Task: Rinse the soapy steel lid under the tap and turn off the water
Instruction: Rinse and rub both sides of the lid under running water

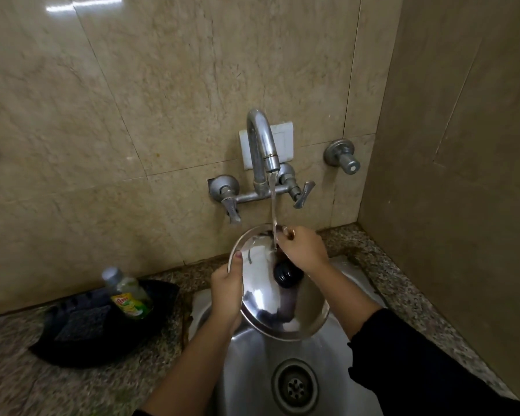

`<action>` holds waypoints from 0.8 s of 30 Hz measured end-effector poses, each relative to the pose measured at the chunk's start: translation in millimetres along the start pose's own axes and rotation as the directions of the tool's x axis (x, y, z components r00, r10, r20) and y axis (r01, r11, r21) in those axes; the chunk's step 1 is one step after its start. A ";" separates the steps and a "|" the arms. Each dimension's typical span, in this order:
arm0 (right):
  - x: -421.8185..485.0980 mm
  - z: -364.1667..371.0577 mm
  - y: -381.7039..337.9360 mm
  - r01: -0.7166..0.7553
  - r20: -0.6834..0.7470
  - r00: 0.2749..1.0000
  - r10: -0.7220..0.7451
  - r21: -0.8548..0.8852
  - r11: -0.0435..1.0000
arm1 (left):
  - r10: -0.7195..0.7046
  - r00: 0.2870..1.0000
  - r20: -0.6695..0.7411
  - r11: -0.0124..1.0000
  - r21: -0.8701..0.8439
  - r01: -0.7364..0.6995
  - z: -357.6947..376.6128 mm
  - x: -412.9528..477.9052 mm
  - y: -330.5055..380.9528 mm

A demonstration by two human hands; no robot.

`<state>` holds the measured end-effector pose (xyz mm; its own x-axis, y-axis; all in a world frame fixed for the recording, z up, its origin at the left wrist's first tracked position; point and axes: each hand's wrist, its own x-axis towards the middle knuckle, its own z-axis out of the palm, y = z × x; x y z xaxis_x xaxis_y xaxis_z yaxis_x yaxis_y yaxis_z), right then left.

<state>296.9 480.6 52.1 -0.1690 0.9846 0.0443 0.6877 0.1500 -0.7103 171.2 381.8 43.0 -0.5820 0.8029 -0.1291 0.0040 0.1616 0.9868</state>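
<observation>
A round steel lid with a black knob is held tilted over the steel sink. My left hand grips its left rim, thumb on the top face. My right hand lies flat on the lid's upper part beside the knob, under the stream. Water runs from the chrome tap spout onto the lid near my right fingers. The tap has a left lever and a right lever, both on the wall.
A dish-soap bottle stands in a dark tray with a scrub pad on the granite counter to the left. A separate wall valve sits right of the tap. The drain lies below the lid. A tiled corner wall rises on the right.
</observation>
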 end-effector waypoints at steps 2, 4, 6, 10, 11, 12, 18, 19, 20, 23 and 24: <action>-0.3 -3.5 -4.9 0.266 0.014 0.964 -0.265 -0.013 0.964 | -0.015 0.998 0.057 0.999 -0.033 0.016 1.2 0.9 -0.2; -9.3 -4.4 -14.5 0.598 0.151 0.799 -0.583 -0.093 0.796 | 0.003 0.997 0.081 0.999 -0.034 0.000 1.9 0.1 2.7; -13.4 -4.0 -11.1 0.716 0.230 0.691 -0.685 -0.085 0.693 | 0.016 0.991 0.131 0.999 -0.032 -0.011 -2.2 2.1 2.2; 2.4 -15.6 24.8 0.458 -0.023 0.883 -0.469 -0.171 0.872 | 0.011 0.973 0.229 1.000 -0.023 -0.006 -14.8 3.8 -0.2; 2.7 -16.0 29.2 0.427 -0.054 0.893 -0.446 -0.207 0.880 | 0.008 0.973 0.233 1.000 -0.015 -0.004 -15.4 5.3 -1.9; 0.6 -14.9 26.2 0.444 -0.027 0.887 -0.460 -0.221 0.869 | 0.008 0.971 0.240 1.000 -0.008 -0.006 -15.0 6.5 -2.1; -4.6 -12.5 -14.7 0.681 0.313 0.708 -0.633 -0.063 0.730 | 0.101 0.936 0.339 0.991 0.044 -0.123 -12.6 7.1 8.4; 0.4 -18.3 -7.9 0.604 0.303 0.758 -0.578 0.008 0.797 | 0.108 0.939 0.327 0.992 0.032 -0.125 -15.5 6.7 8.5; 5.0 -24.3 1.5 0.496 0.273 0.823 -0.498 0.079 0.865 | 0.108 0.944 0.313 0.993 0.016 -0.119 -19.2 6.9 8.2; 13.1 -28.5 24.5 0.381 0.140 0.910 -0.390 0.084 0.921 | 0.081 0.960 0.266 0.997 -0.023 -0.078 -28.6 12.4 3.9; 10.7 -26.1 21.2 0.411 0.139 0.899 -0.415 0.060 0.910 | 0.092 0.961 0.262 0.996 -0.004 -0.094 -28.6 12.9 5.6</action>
<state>328.1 496.7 55.8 -0.5359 0.8103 0.2370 0.5140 0.5359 -0.6698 140.5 376.7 49.7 -0.3455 0.9366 -0.0587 0.0556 0.0828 0.9950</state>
